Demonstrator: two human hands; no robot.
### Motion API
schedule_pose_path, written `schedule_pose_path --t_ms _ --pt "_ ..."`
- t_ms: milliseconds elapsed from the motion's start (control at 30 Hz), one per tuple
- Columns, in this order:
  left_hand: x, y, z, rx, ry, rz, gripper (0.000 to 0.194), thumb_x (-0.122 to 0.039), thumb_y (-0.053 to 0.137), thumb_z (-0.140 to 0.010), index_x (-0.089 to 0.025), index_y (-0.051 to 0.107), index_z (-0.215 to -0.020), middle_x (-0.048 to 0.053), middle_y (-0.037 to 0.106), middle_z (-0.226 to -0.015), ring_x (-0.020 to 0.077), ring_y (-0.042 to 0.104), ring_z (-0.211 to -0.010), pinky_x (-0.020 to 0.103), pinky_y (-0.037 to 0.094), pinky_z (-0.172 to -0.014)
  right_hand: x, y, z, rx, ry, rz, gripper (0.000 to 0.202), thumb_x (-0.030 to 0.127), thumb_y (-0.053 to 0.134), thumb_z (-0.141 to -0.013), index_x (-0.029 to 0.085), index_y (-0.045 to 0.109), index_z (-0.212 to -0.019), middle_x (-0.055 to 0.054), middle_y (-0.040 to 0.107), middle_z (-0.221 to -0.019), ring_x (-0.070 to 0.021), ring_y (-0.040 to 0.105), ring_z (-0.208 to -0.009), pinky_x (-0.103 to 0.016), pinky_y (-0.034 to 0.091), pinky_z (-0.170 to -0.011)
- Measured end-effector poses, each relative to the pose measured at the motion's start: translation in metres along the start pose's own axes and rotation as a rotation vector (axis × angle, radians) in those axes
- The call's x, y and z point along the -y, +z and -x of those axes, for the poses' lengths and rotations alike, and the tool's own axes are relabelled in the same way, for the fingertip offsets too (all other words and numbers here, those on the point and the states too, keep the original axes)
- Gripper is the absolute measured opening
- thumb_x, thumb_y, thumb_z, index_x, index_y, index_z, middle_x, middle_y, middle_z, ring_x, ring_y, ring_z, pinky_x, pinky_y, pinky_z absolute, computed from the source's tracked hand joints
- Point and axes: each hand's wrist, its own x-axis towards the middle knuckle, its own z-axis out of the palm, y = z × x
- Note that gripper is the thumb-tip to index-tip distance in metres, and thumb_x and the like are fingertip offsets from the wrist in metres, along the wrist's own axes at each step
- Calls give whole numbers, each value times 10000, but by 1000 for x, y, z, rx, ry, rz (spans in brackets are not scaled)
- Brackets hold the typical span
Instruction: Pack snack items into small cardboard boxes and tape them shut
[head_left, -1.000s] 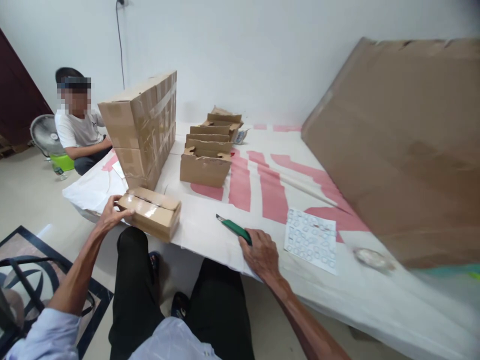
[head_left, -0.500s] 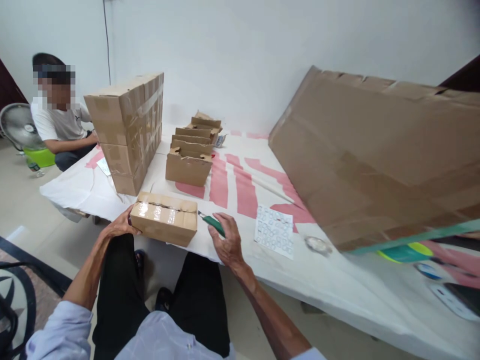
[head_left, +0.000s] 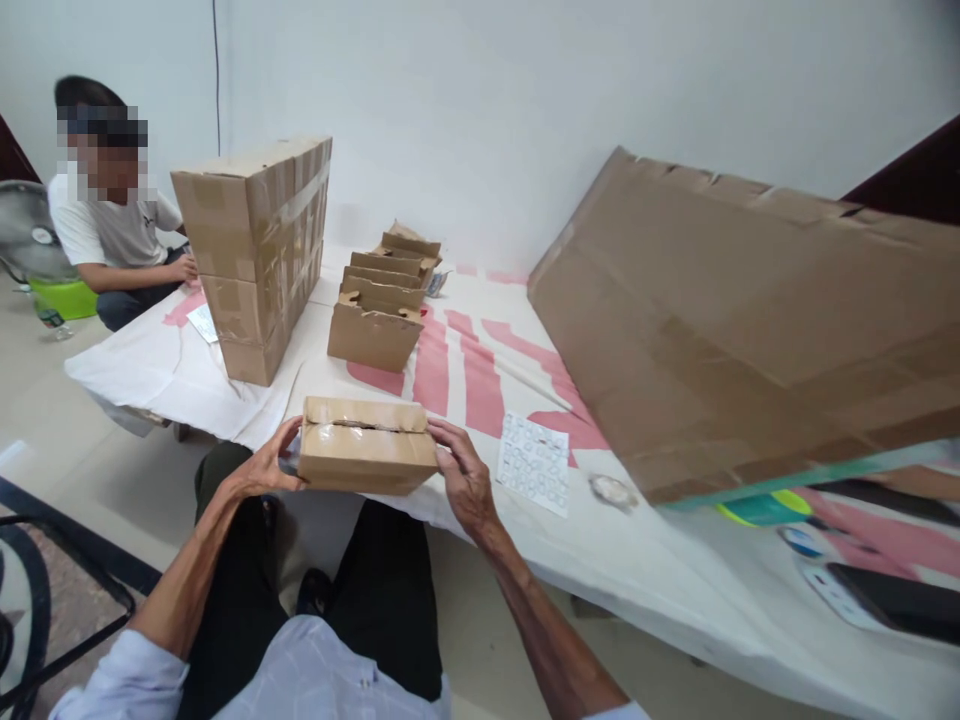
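Note:
A small cardboard box (head_left: 367,460) is held between my two hands at the table's front edge, with a dark slit running along its taped top seam. My left hand (head_left: 264,465) grips the left end, and my right hand (head_left: 465,475) has its fingers on the right end. The green cutter is not visible now. Behind the box stand several open cardboard boxes (head_left: 375,335) in a row. To their left rises a tall stack of taped boxes (head_left: 255,290). A printed sheet (head_left: 534,465) lies right of my right hand.
A large cardboard piece (head_left: 720,340) leans over the right side of the cloth-covered table (head_left: 720,590). Near it are a tape roll (head_left: 613,491), a green round item (head_left: 769,507) and a phone (head_left: 896,600). A person (head_left: 112,230) crouches at the far left beside a fan (head_left: 26,235).
The box has shifted right and turned. My right hand has moved onto its right end, and the green cutter has gone out of sight. My left hand has followed the box rightward.

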Motion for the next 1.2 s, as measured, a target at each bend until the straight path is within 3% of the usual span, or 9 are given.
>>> schedule_pose_path --t_ms 133,267,467,600,733,900,1033,1100,1200 --pt "-1 26 -1 41 32 50 1139 -373 966 -664 -384 394 -1649 150 363 -1738 434 297 -1647 572 472 -1184 -15 -15 -3 -111 198 -64 389 437 560 -938 208 785 -1157 -108 770 -1301 -299 668 -1268 -474 508 -1119" --pt "-5 46 -4 -12 113 95 1123 -408 993 -639 -391 434 -1613 132 383 -1673 440 338 -1604 542 528 -1128 -27 -23 -6 -201 376 -142 519 525 561 -830 181 794 -1142 -121 799 -1217 -313 685 -1175 -451 523 -1014" --pt "-11 65 -9 -85 196 -34 1263 -502 1022 -575 -302 378 -1642 168 380 -1661 449 371 -1565 570 520 -1140 -29 -25 -10 -239 420 -131 531 530 576 -784 180 795 -1119 -126 800 -1208 -295 689 -1108 -403 531 -899" --pt "-20 66 -10 -149 219 -130 1138 -442 986 -617 -255 428 -1592 173 471 -1596 417 477 -1486 543 541 -1095 -29 -31 -11 -185 406 -71 544 559 563 -812 183 787 -1134 -127 801 -1193 -293 697 -1075 -398 544 -854" --pt "-35 57 -9 -219 256 -232 1070 -397 979 -603 -237 478 -1534 167 520 -1545 391 548 -1409 555 531 -1110 -6 -35 -21 -213 225 147 466 540 572 -882 185 788 -1093 -138 792 -1139 -292 701 -1073 -446 560 -930" --pt "-55 57 -11 -292 337 -387 1060 -351 980 -584 -250 494 -1521 157 527 -1523 389 535 -1411 595 476 -1178 75 -21 -35 -206 -284 358 261 326 568 -1008 227 771 -1139 -111 747 -1132 -283 693 -1089 -485 573 -958" --pt "-67 71 -17 -309 361 -441 1066 -332 973 -585 -248 491 -1532 164 513 -1511 395 512 -1415 600 469 -1186 136 1 -39 -13 -645 551 191 155 621 -1000 239 774 -1077 -100 745 -1075 -264 657 -1038 -452 537 -956" --pt "-72 78 -19 -317 364 -452 1058 -311 964 -592 -237 495 -1537 163 513 -1498 392 505 -1412 591 462 -1196 150 11 -41 114 -740 638 182 126 634 -993 234 774 -1034 -87 749 -1041 -257 632 -1042 -429 506 -959" --pt "-78 85 -20 -326 350 -454 1050 -271 947 -596 -238 501 -1546 154 524 -1476 386 512 -1396 585 453 -1203 151 18 -49 244 -812 768 190 109 624 -1003 222 772 -966 -73 739 -998 -248 595 -1046 -403 458 -957"
